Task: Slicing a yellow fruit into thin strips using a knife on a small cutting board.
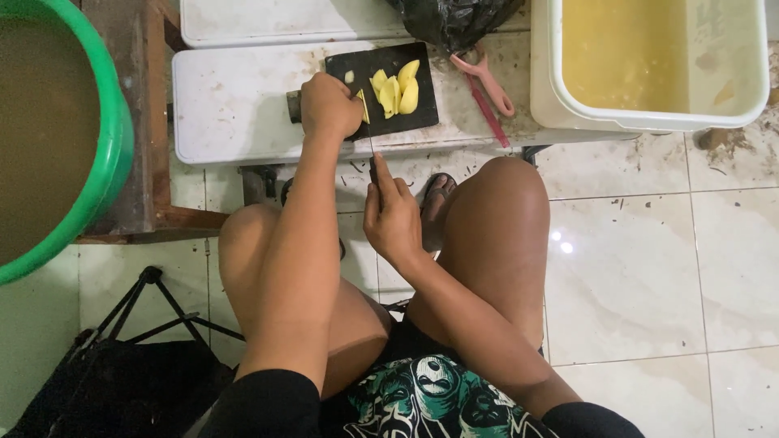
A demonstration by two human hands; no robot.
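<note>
A small black cutting board [365, 66] lies on a low white table [235, 105]. On it sit several yellow potato slices [396, 89]. My left hand [329, 105] presses a yellow piece against the board's left part; most of that piece is hidden under my fingers. My right hand [391, 219] grips the dark handle of a knife [371, 150], whose thin blade points away from me and reaches the piece beside my left fingers. I am sitting low, with both knees in front of the table.
A pink-handled peeler [487, 89] lies right of the board. A white tub [649, 65] of yellowish water stands at the right, a green basin [105, 154] of murky water at the left. A black bag [454, 20] sits behind the board. A dark tripod lies on the tiled floor at the lower left.
</note>
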